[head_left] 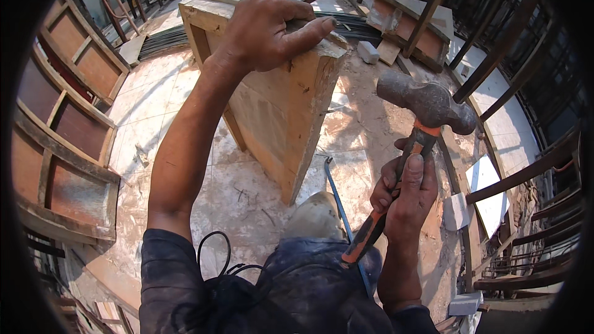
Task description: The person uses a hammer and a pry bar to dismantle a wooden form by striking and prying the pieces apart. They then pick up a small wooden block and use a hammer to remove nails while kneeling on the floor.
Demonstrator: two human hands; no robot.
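My left hand (pixel 265 32) is closed over the top edge of a wooden panel (pixel 263 108), a board with timber battens along its edges. The panel stands upright and tilted on the floor in front of me. In my right hand (pixel 408 196) is a ball-peen hammer (pixel 433 102), gripped around its orange and black handle, with the worn metal head raised beside the panel. The hammer head is apart from the wood. A blue metal bar with a hooked end (pixel 340 201) lies between the panel's foot and my right leg, its lower part hidden.
Framed wooden panels (pixel 83 127) are stacked along the left. A bundle of dark rods (pixel 164 43) lies behind my panel. Slanting poles (pixel 501 43) and another wooden form (pixel 408 31) stand at the right. Pale blocks (pixel 456 212) and a white sheet (pixel 484 188) sit nearby.
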